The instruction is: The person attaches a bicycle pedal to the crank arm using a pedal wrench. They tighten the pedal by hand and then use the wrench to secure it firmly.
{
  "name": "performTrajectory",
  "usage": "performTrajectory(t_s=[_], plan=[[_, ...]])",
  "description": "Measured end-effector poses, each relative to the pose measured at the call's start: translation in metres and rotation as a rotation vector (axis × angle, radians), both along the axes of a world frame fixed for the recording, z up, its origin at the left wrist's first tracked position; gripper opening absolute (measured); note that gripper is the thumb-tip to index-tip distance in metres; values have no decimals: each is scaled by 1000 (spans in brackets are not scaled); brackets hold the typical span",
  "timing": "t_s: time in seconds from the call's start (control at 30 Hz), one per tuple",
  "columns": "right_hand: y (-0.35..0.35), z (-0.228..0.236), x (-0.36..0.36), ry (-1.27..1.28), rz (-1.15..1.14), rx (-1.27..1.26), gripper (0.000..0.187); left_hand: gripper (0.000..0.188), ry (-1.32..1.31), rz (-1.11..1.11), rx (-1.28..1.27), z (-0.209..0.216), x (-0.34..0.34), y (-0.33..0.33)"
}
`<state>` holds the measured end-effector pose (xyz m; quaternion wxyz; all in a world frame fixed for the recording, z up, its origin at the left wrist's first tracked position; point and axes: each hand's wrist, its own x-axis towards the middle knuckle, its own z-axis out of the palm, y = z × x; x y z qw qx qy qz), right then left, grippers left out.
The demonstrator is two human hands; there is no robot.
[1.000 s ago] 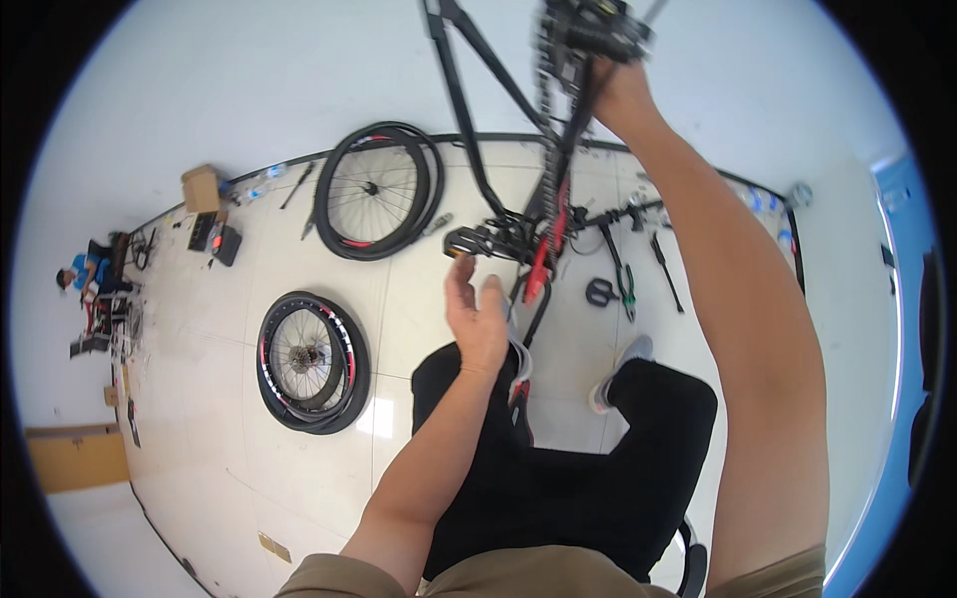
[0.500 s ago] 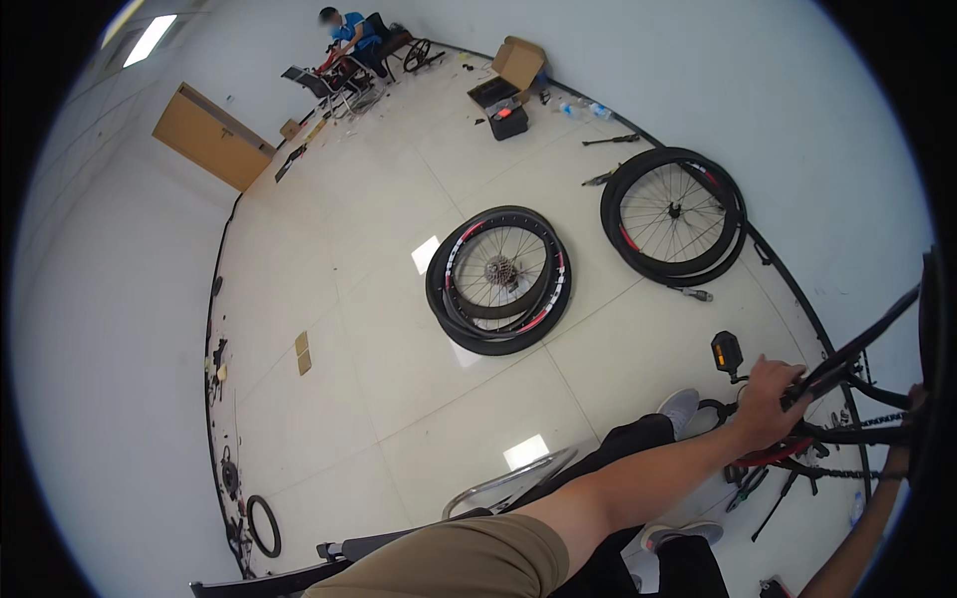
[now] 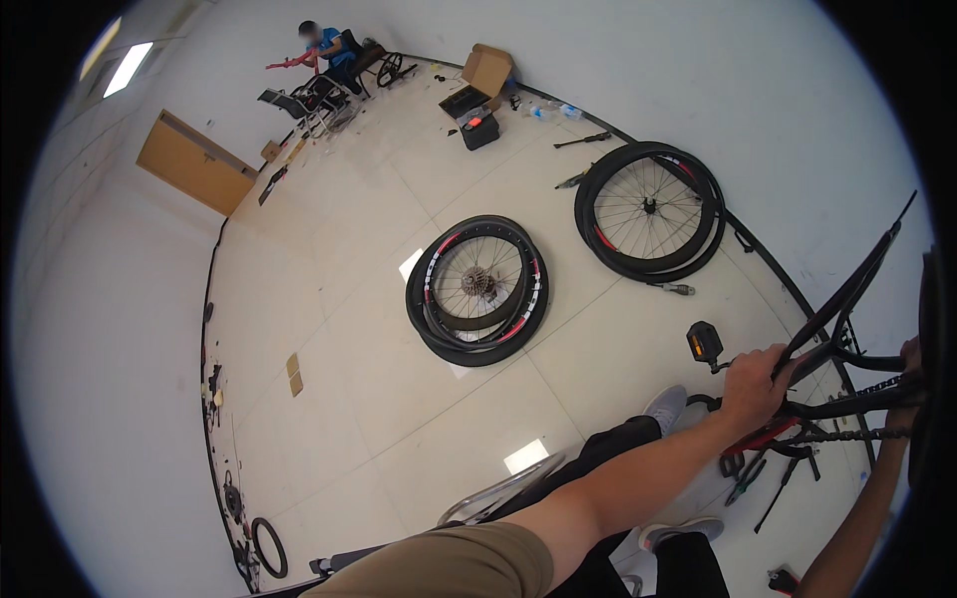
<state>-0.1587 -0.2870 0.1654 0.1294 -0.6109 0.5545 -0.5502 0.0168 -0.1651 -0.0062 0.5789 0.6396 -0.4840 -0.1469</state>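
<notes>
My left hand (image 3: 753, 387) is closed around a tube of the black bicycle frame (image 3: 819, 356) at the right. Just beyond that hand sticks out a black pedal (image 3: 705, 342) with orange reflectors. The chain (image 3: 847, 436) runs from the red-and-black crank area (image 3: 763, 436) towards the right rim of the picture. There my right hand (image 3: 902, 417) is beside the chain and the frame's end. Most of its fingers are hidden by the frame and the dark picture edge, so its grip cannot be made out.
Two wheels lie with loose tyres on the tiled floor: one with a cassette (image 3: 477, 281), another (image 3: 649, 206) by the wall. Tools (image 3: 781, 493) lie below the frame. A toolbox (image 3: 479, 130) and cardboard box (image 3: 487, 70) stand farther off. Another person (image 3: 334, 50) sits at the back.
The view has shifted slightly, so the wheels and my left hand appear farther left. More of the frame shows at the right. The far person now holds a red part higher.
</notes>
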Motion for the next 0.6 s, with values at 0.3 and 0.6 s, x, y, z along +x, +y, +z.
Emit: performTrajectory(t_s=[0.3, 0.6], plan=[[89, -82, -55, -86, 64, 60, 46, 19, -9, 43, 20, -3, 6, 9], [255, -251, -65, -860, -282, 822, 27, 32, -136, 2, 376, -29, 10, -3]])
